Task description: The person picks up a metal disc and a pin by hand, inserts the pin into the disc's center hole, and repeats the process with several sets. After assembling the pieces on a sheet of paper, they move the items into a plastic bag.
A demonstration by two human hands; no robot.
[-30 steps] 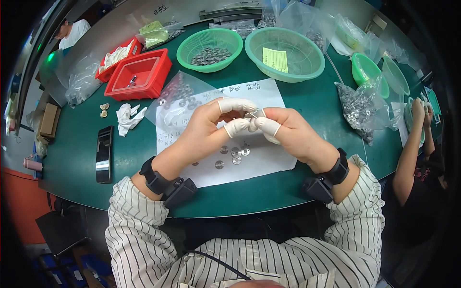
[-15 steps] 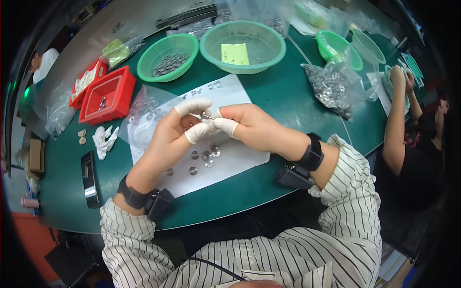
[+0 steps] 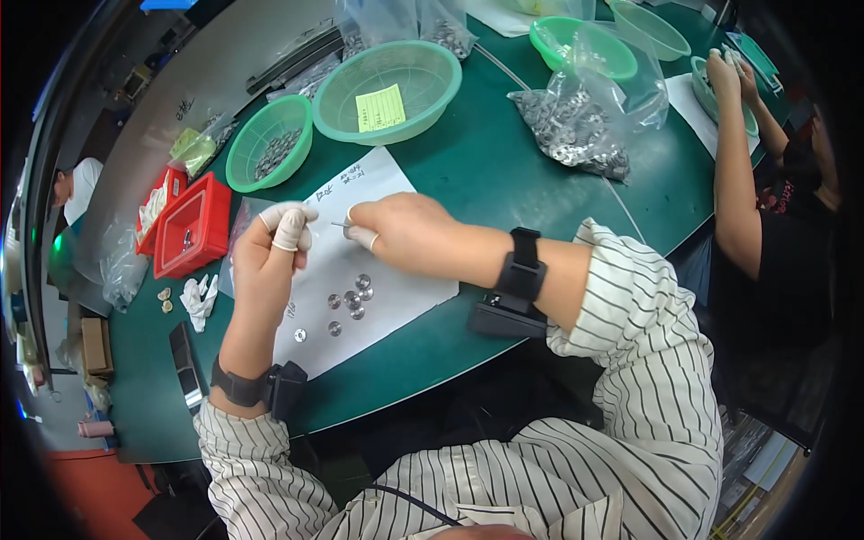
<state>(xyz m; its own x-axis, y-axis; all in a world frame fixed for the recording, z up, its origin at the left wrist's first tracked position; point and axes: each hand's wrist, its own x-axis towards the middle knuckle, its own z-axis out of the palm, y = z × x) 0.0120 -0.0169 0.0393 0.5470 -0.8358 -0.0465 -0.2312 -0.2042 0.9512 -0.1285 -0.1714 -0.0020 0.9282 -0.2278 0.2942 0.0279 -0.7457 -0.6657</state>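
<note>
A small green basket (image 3: 236, 162), a larger pale basket (image 3: 427, 90) and a red tray (image 3: 216, 205) stood in the upper left of the frame, a bag of metal parts (image 3: 567, 128) at upper right. Handwriting marked the yellow slip (image 3: 380, 108) and the white sheet (image 3: 396, 301), partly covered by the hands. Metal discs (image 3: 352, 299) lay there, below the fingers. The right hand (image 3: 409, 234) pinched a thin metal rod (image 3: 339, 224), its tip just beside the left hand (image 3: 267, 252), whose thumb pressed its fingers; whether they held anything, I could not tell
</note>
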